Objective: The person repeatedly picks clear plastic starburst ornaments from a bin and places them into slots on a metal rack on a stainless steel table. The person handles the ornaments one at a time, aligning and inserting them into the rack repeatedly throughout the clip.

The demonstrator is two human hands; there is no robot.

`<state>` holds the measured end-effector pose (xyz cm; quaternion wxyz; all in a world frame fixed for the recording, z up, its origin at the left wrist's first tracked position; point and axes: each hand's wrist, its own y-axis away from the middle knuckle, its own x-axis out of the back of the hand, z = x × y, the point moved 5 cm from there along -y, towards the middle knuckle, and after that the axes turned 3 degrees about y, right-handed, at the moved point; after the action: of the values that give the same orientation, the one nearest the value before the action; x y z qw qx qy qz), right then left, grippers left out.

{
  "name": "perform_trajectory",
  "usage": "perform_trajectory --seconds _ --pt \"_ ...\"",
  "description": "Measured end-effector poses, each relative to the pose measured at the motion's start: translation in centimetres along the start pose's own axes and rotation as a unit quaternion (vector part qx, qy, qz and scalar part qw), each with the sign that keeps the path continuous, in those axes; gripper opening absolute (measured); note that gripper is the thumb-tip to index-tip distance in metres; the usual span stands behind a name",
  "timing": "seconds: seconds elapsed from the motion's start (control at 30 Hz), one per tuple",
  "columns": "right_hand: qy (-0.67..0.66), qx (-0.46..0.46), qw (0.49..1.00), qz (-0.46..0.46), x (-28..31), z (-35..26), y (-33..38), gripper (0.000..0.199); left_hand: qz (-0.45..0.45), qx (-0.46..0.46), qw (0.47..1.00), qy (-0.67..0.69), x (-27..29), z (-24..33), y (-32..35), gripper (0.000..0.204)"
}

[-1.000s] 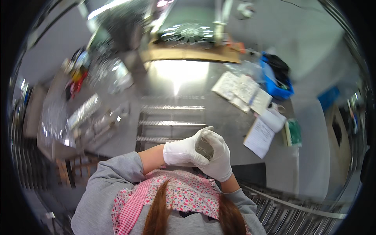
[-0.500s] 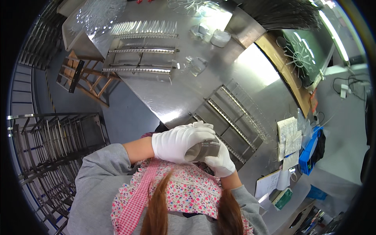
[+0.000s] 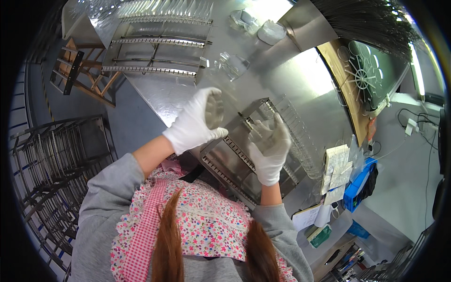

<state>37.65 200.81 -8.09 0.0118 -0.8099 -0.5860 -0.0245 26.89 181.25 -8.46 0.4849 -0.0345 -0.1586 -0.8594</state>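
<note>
My left hand, in a white glove, is closed around the edge of a clear round lens-like disc with a greyish tint. The disc is tilted, held above the table to the left of the near slotted metal rack. Over that rack my right hand, gloved too, has its fingers apart and pointing away from me. A pale see-through shape shows by its fingertips; I cannot make out whether it is touched. Several clear thin pieces stand in a row along the rack's right side.
Another slotted rack at the far left bears a row of clear pieces. Clear plastic pieces and a round clear container lie farther back. Papers and a blue bin are at right; a wooden stool stands left.
My hands have parted and moved forward from close to my body, where both were around the disc. The left now has it alone; the right has gone over the near rack.
</note>
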Motion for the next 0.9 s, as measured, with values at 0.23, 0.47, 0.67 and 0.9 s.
perform_trajectory --seconds 0.23,0.47,0.67,0.9 --pt "0.242 0.164 0.956 0.035 -1.3 -0.2 -1.8 0.057 -0.042 -0.022 0.99 -0.132 -4.2 -1.9 -2.8 0.083" --pt "0.388 0.192 0.9 0.05 0.2 -2.4 0.2 0.049 -0.071 -0.022 0.981 -0.178 -4.9 -1.5 -3.6 0.083" --pt "0.374 0.057 0.925 0.044 7.2 -0.4 6.1 0.066 -0.076 -0.007 0.971 -0.227 -3.8 0.2 -2.8 0.087" --pt "0.228 0.02 0.969 0.088 8.3 -4.9 11.5 0.08 -0.107 -0.35 0.907 -0.207 -6.7 8.1 3.6 0.057"
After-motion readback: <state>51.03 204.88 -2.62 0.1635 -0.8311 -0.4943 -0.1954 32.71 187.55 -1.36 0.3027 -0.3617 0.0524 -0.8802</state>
